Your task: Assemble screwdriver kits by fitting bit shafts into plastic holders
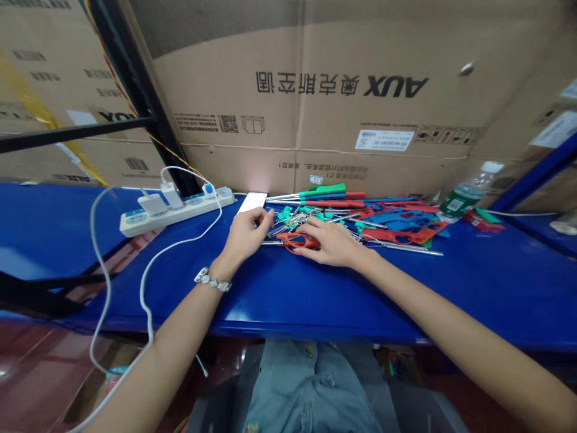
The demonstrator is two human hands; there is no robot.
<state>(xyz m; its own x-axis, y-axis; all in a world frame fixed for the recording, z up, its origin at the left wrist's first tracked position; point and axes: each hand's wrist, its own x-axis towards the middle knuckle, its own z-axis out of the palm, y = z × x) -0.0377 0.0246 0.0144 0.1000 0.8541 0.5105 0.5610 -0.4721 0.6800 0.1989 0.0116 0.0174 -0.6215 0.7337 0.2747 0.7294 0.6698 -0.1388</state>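
Note:
My left hand [247, 234] is at the left end of a pile of lighter parts, beside a flat white phone-like object [253, 202]. Its thumb and forefinger are pinched together, and anything between them is too small to make out. My right hand [331, 242] rests low over the pile, thumb and fingers around an orange long-nosed lighter handle [301, 240] with a metal tube pointing left. Small metal and green pieces [291, 216] lie between the hands. Red lighter handles [392, 236], blue handles [401, 218] and a green handle [322, 190] are heaped behind and to the right.
A white power strip [175, 211] with plugged-in chargers lies left, its white cable [146, 288] looping over the table edge. A clear bottle [469, 192] with a green label tilts at the right. Large cardboard boxes [315, 132] stand behind the blue table [360, 300].

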